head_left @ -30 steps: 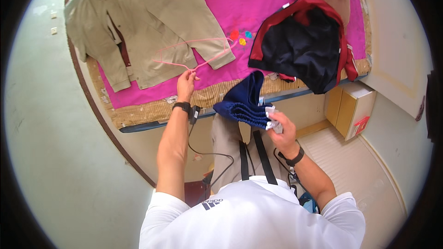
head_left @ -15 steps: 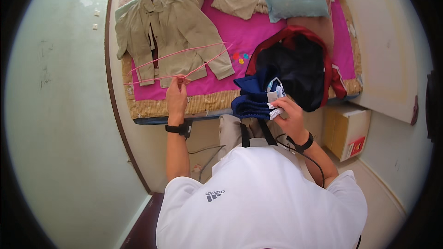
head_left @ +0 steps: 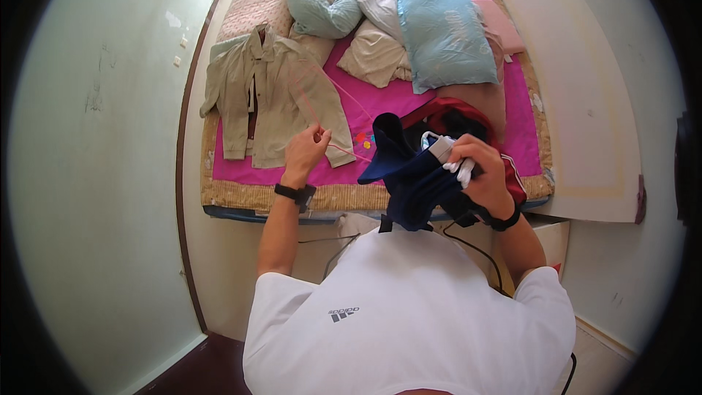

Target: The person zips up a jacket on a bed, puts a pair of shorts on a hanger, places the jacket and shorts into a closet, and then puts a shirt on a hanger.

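My left hand [head_left: 307,152] pinches a thin pink clothes hanger [head_left: 349,152], held out over the edge of a khaki jacket [head_left: 276,128]. The jacket lies spread on the bed at the left, its front partly open. In my right hand [head_left: 484,174] is the waist end of dark blue trousers [head_left: 413,179], with a white drawstring and pale label by my fingers. The trousers hang folded and loose in front of my chest. Behind them lies a red and black jacket [head_left: 457,111], partly hidden by the trousers and my right hand.
The bed has a magenta sheet [head_left: 248,170] and a tan patterned edge [head_left: 234,194]. Toward its far side lie a light blue pillow [head_left: 446,40], a U-shaped pillow [head_left: 322,11] and a beige cushion [head_left: 373,55]. Walls stand close on both sides; a black cable [head_left: 479,249] runs beside me.
My left hand has moved right and toward me, turning the hanger to a steeper slant. My right hand has shifted right, and the trousers have swung loose from a compact fold. The view has tilted up.
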Tool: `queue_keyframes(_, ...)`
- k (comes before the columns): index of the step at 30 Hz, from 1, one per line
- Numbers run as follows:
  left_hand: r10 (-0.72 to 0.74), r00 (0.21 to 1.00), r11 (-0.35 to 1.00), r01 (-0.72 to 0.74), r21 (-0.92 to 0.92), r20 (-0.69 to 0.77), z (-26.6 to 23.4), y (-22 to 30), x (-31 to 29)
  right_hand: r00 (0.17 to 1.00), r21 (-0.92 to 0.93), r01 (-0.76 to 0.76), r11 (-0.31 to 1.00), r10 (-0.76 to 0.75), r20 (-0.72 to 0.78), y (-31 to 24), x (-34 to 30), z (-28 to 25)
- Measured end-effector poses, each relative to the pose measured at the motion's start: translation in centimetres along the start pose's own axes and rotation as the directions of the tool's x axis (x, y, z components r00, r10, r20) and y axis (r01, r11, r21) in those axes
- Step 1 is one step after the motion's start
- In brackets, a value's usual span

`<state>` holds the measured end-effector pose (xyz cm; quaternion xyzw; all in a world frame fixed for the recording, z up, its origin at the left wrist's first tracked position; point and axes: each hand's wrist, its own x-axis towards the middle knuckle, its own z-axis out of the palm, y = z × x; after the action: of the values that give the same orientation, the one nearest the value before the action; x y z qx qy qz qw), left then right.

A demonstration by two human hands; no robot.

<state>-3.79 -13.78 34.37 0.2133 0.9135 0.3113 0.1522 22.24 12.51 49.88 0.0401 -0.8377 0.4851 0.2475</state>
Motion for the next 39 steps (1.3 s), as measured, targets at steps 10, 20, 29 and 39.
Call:
queue_keyframes(10, 0.782, 0.611, 0.563, -0.776, 0.285, 0.120, 4.0, 8.4, 1.9, 0.985, 0.240, -0.043, 0.970, 0.081, -0.152, -1.4, 1.0, -5.2)
queue_keyframes(20, 0.887, 0.462, 0.460, -0.885, -0.077, -0.007, -0.8, 15.3, 2.4, 0.950, 0.201, -0.100, 0.974, 0.153, -0.271, 0.0, 0.7, -4.7)
queue_keyframes(29, 0.927, 0.372, 0.371, -0.928, 0.028, 0.045, -4.7, 16.6, 3.1, 0.921, 0.242, -0.167, 0.956, 0.239, -0.308, 0.7, -1.0, -3.8)
queue_keyframes(39, 0.924, 0.320, 0.032, -0.611, 0.791, 0.210, -16.6, 18.3, 9.0, 0.944, 0.136, -0.036, 0.990, 0.079, -0.321, 0.2, -1.2, -3.7)
